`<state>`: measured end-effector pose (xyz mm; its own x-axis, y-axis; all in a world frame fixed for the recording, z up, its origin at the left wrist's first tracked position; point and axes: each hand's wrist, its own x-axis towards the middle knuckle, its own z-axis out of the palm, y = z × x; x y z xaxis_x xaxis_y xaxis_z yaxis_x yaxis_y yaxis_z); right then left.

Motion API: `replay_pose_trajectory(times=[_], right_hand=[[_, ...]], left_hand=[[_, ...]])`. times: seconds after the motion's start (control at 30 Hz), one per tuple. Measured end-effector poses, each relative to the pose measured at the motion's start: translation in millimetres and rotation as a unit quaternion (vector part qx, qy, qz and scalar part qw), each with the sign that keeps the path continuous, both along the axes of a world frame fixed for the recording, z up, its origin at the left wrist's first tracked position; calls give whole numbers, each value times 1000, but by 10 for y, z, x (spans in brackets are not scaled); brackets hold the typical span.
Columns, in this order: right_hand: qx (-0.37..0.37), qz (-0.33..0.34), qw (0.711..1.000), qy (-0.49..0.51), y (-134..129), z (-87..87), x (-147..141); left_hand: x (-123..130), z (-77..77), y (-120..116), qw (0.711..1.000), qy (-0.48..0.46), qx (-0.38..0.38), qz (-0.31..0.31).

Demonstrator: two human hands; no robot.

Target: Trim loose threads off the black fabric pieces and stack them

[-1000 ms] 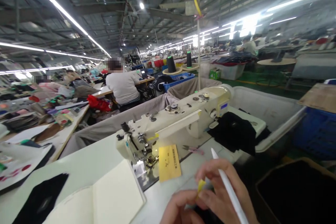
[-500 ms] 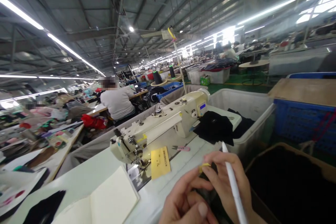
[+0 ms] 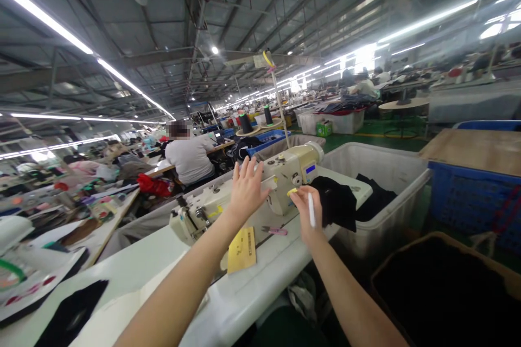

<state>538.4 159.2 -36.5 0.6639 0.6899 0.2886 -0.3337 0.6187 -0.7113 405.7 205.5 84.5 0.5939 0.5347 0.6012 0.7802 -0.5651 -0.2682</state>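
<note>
My left hand [image 3: 247, 190] is raised with its fingers spread, in front of the arm of a cream sewing machine [image 3: 305, 158]; whether it touches the machine I cannot tell. A small yellow strip [image 3: 292, 192] is pinched in the fingertips of my right hand [image 3: 306, 217], and a white pen [image 3: 311, 209] is held in the same hand. Black fabric [image 3: 336, 200] lies just beyond that hand, beside the machine. Below my left hand, a yellow booklet [image 3: 241, 252] with printed characters rests on the table near pink-handled thread snips [image 3: 277, 231]. My left forearm covers much of an open notebook [image 3: 108, 320].
A translucent grey bin [image 3: 401, 203] with dark fabric stands right of the machine. A blue crate [image 3: 468, 190] carries a brown board. At lower right is a box of black material [image 3: 439, 293]. A person in a grey top [image 3: 189, 157] sits at another table.
My hands have moved apart and forward from close together near the table's front edge. The left has opened and risen before the machine; the right keeps the pen and yellow strip.
</note>
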Motion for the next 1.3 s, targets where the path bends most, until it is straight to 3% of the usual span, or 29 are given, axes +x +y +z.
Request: replay_pose_trajectory(times=[0.13,0.47,0.7,1.3], right_hand=[[4,2,1000,23,336,-6,-85],[13,-4,995,98,857,223,-333],[19,-26,994,101,886,296,-403],[17,-62,995,79,1013,254,-409]], left_hand=[[133,10,190,1000,9,6,28],[202,101,316,997,-8,-15,70],[195,109,333,997,-8,-21,73],[191,113,344,997,-14,-26,74]])
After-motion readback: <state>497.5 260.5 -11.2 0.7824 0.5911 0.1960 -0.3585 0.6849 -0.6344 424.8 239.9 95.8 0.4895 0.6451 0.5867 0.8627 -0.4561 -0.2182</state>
